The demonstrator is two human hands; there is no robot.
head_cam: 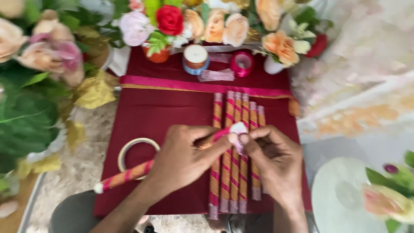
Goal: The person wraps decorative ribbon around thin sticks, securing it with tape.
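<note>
1. A maroon cloth (146, 116) is covering the work surface.
2. The left hand (181, 159) is gripping a striped stick (129, 174), fingers clamped around it.
3. The right hand (274, 162) is pinching its pink tip (238, 128).
4. Finished sticks (235, 151) are lying beneath.
5. Ribbon spools (196, 58) and flowers (224, 28) are sitting far.

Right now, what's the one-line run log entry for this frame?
left hand: grips striped stick | right hand: pinches stick's pink-wrapped tip | below: finished sticks on maroon cloth | tape roll left

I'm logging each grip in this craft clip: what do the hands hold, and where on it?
The left hand grips a gold-and-pink striped wrapped stick near its upper end; the right hand pinches the pink ribbon tip there.
</note>
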